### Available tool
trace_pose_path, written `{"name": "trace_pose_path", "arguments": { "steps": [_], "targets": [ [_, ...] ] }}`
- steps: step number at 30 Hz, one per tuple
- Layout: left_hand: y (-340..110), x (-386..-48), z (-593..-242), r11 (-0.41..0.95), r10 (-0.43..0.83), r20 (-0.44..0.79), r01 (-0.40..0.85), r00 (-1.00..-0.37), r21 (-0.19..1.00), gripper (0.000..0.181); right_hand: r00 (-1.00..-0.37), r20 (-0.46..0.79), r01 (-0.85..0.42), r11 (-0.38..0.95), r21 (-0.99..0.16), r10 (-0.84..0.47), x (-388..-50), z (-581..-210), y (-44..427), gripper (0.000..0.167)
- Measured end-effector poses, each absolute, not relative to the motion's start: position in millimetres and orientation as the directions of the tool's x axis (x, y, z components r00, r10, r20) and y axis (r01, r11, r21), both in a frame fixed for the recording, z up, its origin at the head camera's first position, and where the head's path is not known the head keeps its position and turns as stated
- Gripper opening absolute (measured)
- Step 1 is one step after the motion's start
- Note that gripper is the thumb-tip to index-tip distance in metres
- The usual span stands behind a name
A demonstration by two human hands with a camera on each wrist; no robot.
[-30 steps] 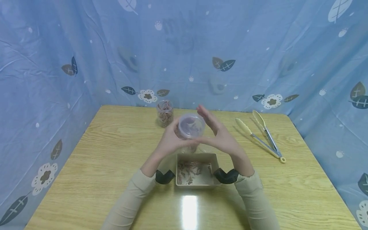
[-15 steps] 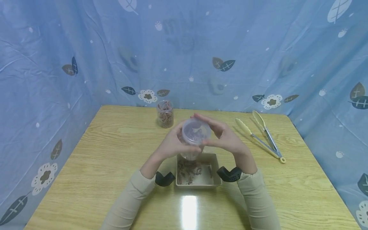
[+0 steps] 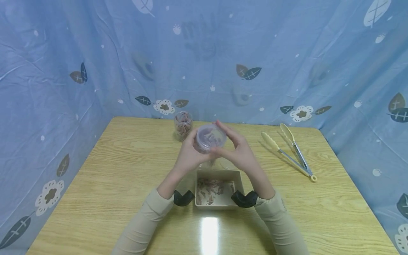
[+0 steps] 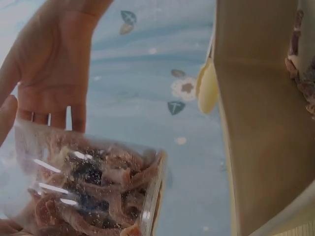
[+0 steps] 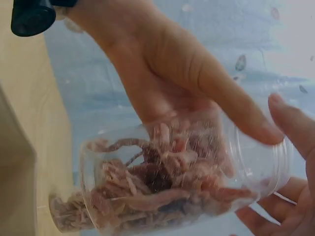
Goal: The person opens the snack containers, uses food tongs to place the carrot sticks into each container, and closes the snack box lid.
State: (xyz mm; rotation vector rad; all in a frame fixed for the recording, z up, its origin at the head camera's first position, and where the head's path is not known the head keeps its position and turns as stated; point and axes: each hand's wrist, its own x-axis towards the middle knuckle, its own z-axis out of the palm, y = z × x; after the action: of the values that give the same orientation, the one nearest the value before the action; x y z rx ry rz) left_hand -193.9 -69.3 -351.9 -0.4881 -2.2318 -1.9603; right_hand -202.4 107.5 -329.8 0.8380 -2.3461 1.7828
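Observation:
A clear plastic jar (image 5: 162, 182) filled with reddish-brown meat strips is held tilted above the table, just behind the beige box. Across its top lies a translucent round lid (image 3: 211, 136). My left hand (image 3: 188, 156) grips the jar's side; in the right wrist view its thumb lies along the jar's neck. My right hand (image 3: 240, 154) holds the lid's rim, thumb at the near side and fingers round the far side. Part of those fingers is hidden behind the jar in the left wrist view. In the beige box (image 3: 220, 206) lie several meat scraps.
Another jar (image 3: 183, 126) of meat strips stands at the table's back, left of centre. A clear round disc (image 3: 227, 164) lies behind the box. Tongs with cream tips (image 3: 294, 156) lie spread at the right. A blue patterned curtain (image 3: 204, 71) surrounds the table.
The jar dipped toward the box, then rose back and slightly left. My right hand, spread apart from the lid a second ago, took hold, turned, and now sits farther round the rim.

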Motion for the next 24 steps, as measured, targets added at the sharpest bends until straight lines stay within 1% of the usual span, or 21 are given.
{"name": "trace_pose_path", "arguments": {
  "steps": [4,7,10,12,16,19,21,24],
  "targets": [
    [-66,-189,-345,0.074,0.127,0.328,0.338,-0.936,0.938,0.073,-0.886,0.366,-0.448,0.319,-0.835,-0.285,-197,-330,101,0.077],
    [-64,-184,-339,0.086,0.111,0.377,0.387,-0.919,0.918,0.071,-0.894,0.383,-0.447,0.396,-0.802,-0.233,-194,-331,95,0.083],
    [-64,-184,-341,0.122,0.098,0.407,0.417,-0.908,0.901,0.071,-0.889,0.402,-0.458,0.430,-0.778,-0.219,-193,-333,91,0.088],
    [-64,-187,-346,0.134,0.099,0.403,0.413,-0.910,0.901,0.072,-0.884,0.403,-0.467,0.422,-0.777,-0.238,-192,-333,91,0.093],
    [-68,-192,-353,0.117,0.131,0.353,0.368,-0.927,0.923,0.076,-0.873,0.369,-0.468,0.333,-0.819,-0.319,-193,-328,98,0.100],
    [-70,-192,-353,0.071,0.204,0.325,0.345,-0.924,0.936,0.079,-0.833,0.372,-0.482,0.207,-0.851,-0.408,-196,-323,109,0.098],
    [-72,-191,-352,0.053,0.263,0.307,0.332,-0.915,0.942,0.080,-0.786,0.393,-0.500,0.117,-0.858,-0.478,-199,-321,117,0.094],
    [-74,-190,-349,-0.002,0.366,0.302,0.324,-0.880,0.946,0.081,-0.681,0.440,-0.532,-0.018,-0.847,-0.585,-205,-323,127,0.088]
  ]
}}
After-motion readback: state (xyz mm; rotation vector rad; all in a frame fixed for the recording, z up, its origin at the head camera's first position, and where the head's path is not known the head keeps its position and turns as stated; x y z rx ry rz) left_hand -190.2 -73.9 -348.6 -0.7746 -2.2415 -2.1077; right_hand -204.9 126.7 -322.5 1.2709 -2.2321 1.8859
